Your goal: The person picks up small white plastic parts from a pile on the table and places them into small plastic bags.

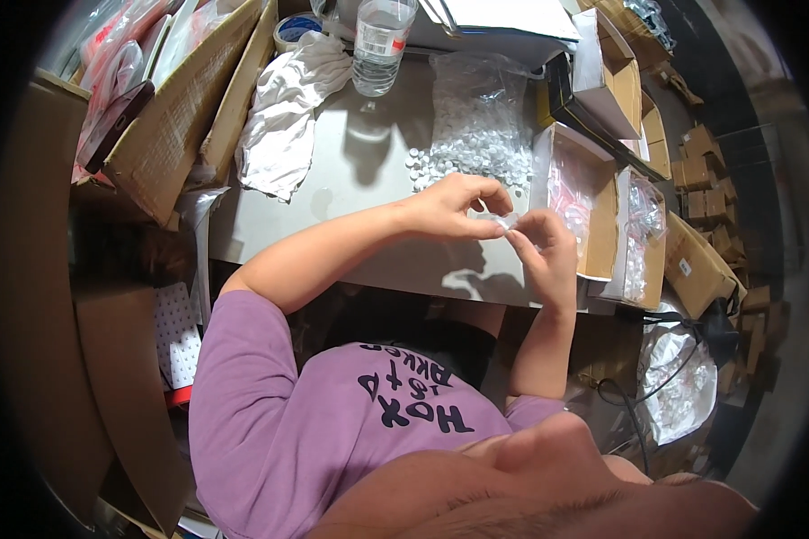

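Observation:
My left hand (pixel 454 207) and my right hand (pixel 548 250) meet above the near part of the table, fingertips pinched together. Between them is a small whitish, see-through piece (pixel 505 221), mostly covered by the fingers; its exact kind is too small to tell. Both hands are closed on it. Just beyond the hands, many small white round pieces (pixel 440 164) spill from the mouth of a clear plastic bag (pixel 478 99) lying on the table. Close to the right hand stands an open white carton (pixel 548 148) with clear and reddish plastic bags in it.
A water bottle (pixel 382 54) stands at the back of the grey table (pixel 346 175), beside a crumpled white cloth (pixel 283 108) and a tape roll (pixel 297 30). Cardboard boxes (pixel 184 108) crowd the left. More open boxes (pixel 652 256) line the right edge; a black cable (pixel 638 413) hangs below.

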The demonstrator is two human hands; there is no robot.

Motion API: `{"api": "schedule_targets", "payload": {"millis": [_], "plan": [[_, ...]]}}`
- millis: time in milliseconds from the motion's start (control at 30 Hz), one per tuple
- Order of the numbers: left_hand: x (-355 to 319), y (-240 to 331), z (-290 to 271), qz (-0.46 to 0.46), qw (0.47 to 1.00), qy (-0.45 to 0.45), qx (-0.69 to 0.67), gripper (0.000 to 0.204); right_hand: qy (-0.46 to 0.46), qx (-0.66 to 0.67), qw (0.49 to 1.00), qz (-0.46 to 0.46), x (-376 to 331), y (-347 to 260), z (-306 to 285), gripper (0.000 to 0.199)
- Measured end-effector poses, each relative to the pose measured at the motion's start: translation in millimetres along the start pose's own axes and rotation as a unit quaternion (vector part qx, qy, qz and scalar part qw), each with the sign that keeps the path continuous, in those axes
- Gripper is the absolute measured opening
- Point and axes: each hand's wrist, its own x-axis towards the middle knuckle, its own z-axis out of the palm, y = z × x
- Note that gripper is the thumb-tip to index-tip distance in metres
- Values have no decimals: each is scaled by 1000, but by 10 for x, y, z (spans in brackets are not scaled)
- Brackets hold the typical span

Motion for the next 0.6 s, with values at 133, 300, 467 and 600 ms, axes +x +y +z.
{"api": "schedule_targets", "payload": {"millis": [133,300,467,600], "plan": [[-17,20,6,4,999,38,12,17,-10,-33,999,25,12,-89,57,20],[25,-16,40,10,997,60,50,13,-29,-79,996,5,29,-50,17,14],[-7,5,60,22,995,53,82,10,-45,-75,996,-26,30,-75,88,8],[-31,12,96,59,993,61,79,11,-38,-100,994,-32,-21,-113,54,6]]}}
